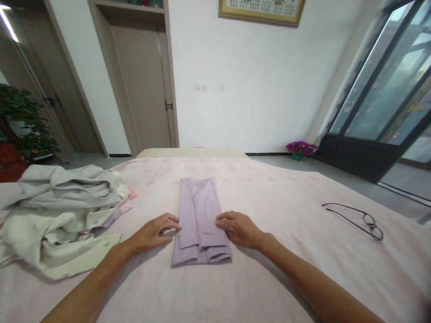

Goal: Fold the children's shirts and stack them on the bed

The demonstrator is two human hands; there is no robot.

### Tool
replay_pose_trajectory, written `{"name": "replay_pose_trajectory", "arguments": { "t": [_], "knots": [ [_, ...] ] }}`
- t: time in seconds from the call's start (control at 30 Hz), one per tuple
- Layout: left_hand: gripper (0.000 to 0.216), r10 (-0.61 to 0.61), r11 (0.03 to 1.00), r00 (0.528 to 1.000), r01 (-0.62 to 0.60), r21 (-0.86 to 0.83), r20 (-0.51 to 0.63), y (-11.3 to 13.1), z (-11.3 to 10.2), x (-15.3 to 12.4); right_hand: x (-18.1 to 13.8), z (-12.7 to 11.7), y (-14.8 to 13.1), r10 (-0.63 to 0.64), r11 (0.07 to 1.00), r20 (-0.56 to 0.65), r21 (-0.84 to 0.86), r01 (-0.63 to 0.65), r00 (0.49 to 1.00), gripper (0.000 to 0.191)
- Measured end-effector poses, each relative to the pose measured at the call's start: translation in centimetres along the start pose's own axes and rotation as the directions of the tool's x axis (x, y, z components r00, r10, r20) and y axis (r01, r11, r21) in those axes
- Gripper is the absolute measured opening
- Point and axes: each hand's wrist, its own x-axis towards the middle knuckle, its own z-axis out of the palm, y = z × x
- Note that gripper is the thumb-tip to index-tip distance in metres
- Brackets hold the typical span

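Note:
A lilac striped garment [205, 220] lies folded into a long narrow strip in front of me, its two sides turned in toward the middle. My left hand [157, 231] is at its left edge, thumb and fingers apart, with the fingertips at the cloth. On the opposite side my right hand [239, 229] rests its bent fingertips on the right edge; its fingers are loosely curved and do not grip the cloth. Lower folds of the garment show beneath the upper layer at the near end.
Rumpled grey and cream clothes [63, 215] are heaped at the left, beside my left forearm. A pair of glasses [368, 222] lies on the right of the pale pink cloth-covered surface [283, 202]. Beyond its far edge are a door [141, 85] and purple flowers [301, 148].

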Motion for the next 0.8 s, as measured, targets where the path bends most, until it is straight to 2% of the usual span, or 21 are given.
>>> {"name": "replay_pose_trajectory", "arguments": {
  "t": [0.1, 0.23, 0.33, 0.53, 0.7, 0.8],
  "knots": [
    [0.025, 0.041, 0.995, 0.999, -0.039, 0.09, -0.016, 0.1, 0.4, -0.1, 0.1, 1.3, 0.0, -0.011, 0.999, -0.068, 0.037, 0.013, 0.998, 0.039],
    [0.022, 0.128, 0.963, 0.987, -0.101, 0.25, -0.094, -0.4, 2.0, -0.2, -0.2, 2.6, 0.6, -0.024, 0.997, -0.127, 0.075, 0.033, 0.992, 0.04],
    [0.02, 0.177, 0.944, 0.974, -0.126, 0.304, -0.144, -0.7, 3.1, 0.1, -0.3, 3.1, 0.8, -0.048, 0.994, -0.156, 0.094, 0.063, 0.987, 0.043],
    [0.02, 0.095, 0.979, 0.963, -0.046, 0.196, -0.251, 0.0, 3.8, 0.6, 0.9, 2.7, 0.2, -0.042, 0.993, -0.192, 0.104, 0.063, 0.98, 0.043],
    [0.03, 0.106, 0.992, 0.973, -0.089, 0.09, -0.205, 1.2, 3.3, 0.5, 1.5, 1.7, -0.8, -0.033, 0.997, -0.122, 0.064, 0.041, 0.992, 0.039],
    [0.04, 0.115, 0.99, 0.979, -0.097, 0.106, -0.171, 1.4, 3.0, 0.6, 1.5, 1.4, -0.9, -0.016, 0.999, -0.111, 0.03, 0.02, 0.994, 0.038]
  ]
}}
